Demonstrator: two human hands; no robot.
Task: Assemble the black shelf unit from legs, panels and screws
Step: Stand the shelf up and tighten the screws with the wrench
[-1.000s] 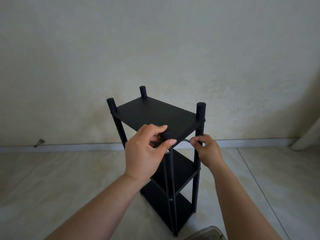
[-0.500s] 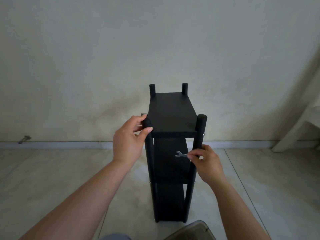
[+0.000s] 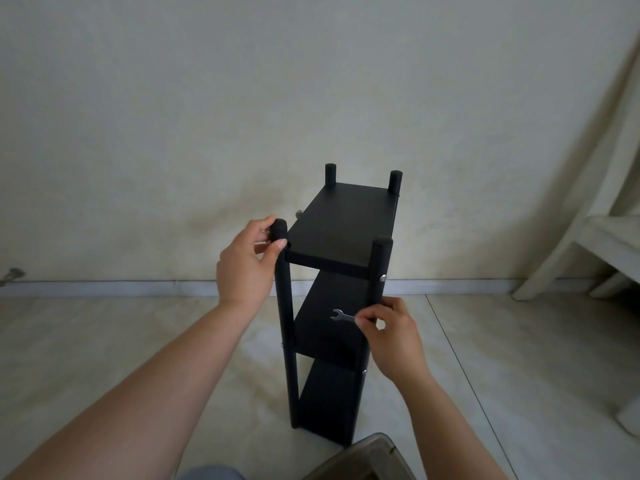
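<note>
The black shelf unit (image 3: 343,230) stands upright on the tiled floor with three panels between its round legs. My left hand (image 3: 244,268) grips the top of the near left leg (image 3: 284,289), thumb and fingers wrapped round it. My right hand (image 3: 394,337) holds the near right leg (image 3: 379,271) lower down and pinches a small silver wrench (image 3: 341,315), whose open jaw points left over the middle panel. A silver screw head (image 3: 382,278) shows on the near right leg just under the top panel.
A pale wall and skirting board run behind the unit. A white piece of furniture (image 3: 609,237) stands at the right. The corner of a grey bin (image 3: 367,459) sits at the bottom edge, near the unit's foot. A small metal object (image 3: 12,273) lies by the left skirting.
The unit has been turned from a corner-on angle so its short end faces me. Both hands stayed on the near legs; the wrench now sticks out left of my right hand.
</note>
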